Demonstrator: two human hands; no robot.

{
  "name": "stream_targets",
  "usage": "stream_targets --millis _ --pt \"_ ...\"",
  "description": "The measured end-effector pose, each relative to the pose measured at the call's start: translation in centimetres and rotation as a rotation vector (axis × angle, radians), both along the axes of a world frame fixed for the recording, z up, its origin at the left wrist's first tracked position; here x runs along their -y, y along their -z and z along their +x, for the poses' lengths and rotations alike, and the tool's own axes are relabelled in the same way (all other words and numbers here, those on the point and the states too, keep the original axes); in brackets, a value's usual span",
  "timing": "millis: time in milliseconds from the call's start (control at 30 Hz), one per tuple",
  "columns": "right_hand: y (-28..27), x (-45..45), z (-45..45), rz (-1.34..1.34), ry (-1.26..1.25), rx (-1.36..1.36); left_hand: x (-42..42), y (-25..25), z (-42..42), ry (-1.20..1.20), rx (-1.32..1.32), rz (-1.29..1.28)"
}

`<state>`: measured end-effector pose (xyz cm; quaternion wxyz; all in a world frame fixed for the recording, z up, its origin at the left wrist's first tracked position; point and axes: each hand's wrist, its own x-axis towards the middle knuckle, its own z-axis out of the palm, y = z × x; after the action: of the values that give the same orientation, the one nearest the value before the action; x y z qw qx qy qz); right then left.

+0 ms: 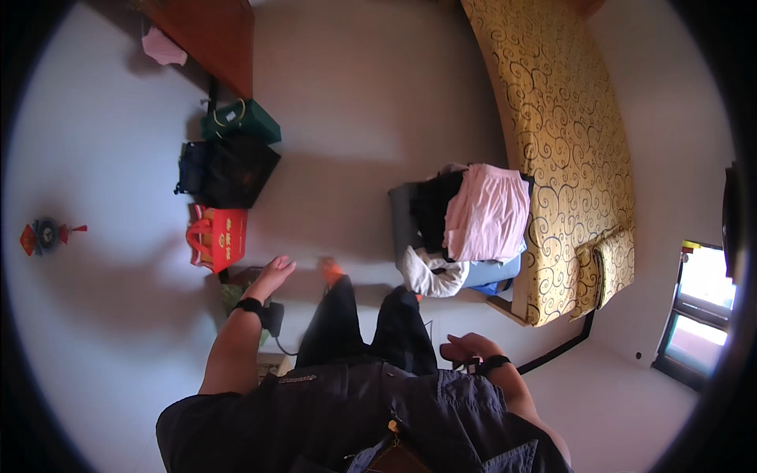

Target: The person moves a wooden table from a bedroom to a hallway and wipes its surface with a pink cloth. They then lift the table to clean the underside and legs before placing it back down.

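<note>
My left hand point(275, 275) hangs in the air near a red gift bag point(229, 235), apart from it. Its fingers are loosely bent, and I see nothing in them. On the other side, my right hand point(473, 343) is beside my thigh, partly in shadow. Its thumb and fingers look slightly apart, with no object visible between them. Both wrists wear black straps with small devices. Ahead to the right, folded pink trousers point(488, 213) lie over black clothing point(437, 207) on a grey-blue storage container point(405, 219). A whitish cloth ring point(434, 275) rests at its near side.
A bed with a yellow scroll-patterned cover point(562, 148) runs along the right, holding a folded matching piece point(612, 266). Along the left wall stand a black bag point(239, 171), a green box bag point(245, 121) and a reddish-brown wooden furniture piece point(219, 41). A window point(695, 319) is far right.
</note>
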<state>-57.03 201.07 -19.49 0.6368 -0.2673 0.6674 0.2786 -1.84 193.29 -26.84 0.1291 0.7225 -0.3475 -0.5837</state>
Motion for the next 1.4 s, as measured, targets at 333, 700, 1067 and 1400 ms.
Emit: stream_targets --millis 333,700,1067,1400 --pt "-5.1 15.7 23.3 -0.345 -0.169 0.378 -0.6 -8.7 14.1 -0.308 -0.038 -0.146" --pt "-2.3 25.8 32.8 -0.623 0.002 0.576 11.9 -15.5 14.9 -0.13 -0.142 -0.224" --pt "-8.4 50.6 33.6 -0.407 0.388 0.651 35.5 -20.3 17.8 0.036 -0.027 -0.391" --pt "-9.0 74.3 34.7 -0.63 0.399 0.611 60.4 -19.6 23.7 -0.264 -0.115 -0.393"
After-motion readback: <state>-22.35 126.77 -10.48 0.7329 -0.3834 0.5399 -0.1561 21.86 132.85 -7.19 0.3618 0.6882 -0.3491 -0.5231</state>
